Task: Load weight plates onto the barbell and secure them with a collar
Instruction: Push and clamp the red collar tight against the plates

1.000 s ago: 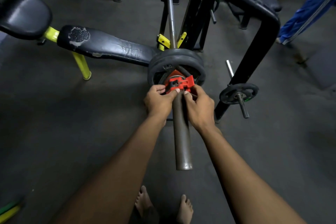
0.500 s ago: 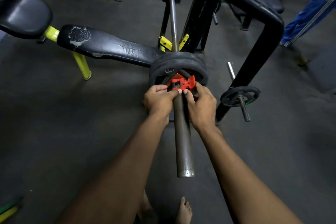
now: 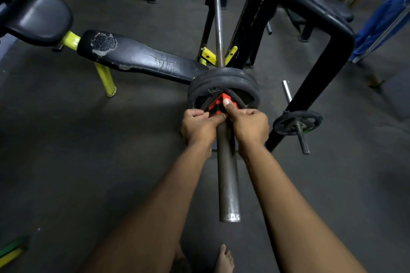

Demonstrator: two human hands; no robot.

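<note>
The barbell's dark sleeve runs from bottom centre up to black weight plates stacked on it; its thin shaft continues to a yellow rack hook. A red collar sits on the sleeve against the outer plate. My left hand grips the collar's left side, thumb lying across the sleeve. From the other side my right hand holds the collar, its thumb pressed on top of the red clamp. Most of the collar is hidden by my fingers.
A worn black bench with yellow legs lies to the left. A black rack frame stands right, with a small plate on a peg. My bare feet stand below the sleeve end. A person in blue trousers is far right.
The collar has been pushed up the sleeve against the plates. My right thumb has moved on top of the red clamp and both hands have closed tighter round it.
</note>
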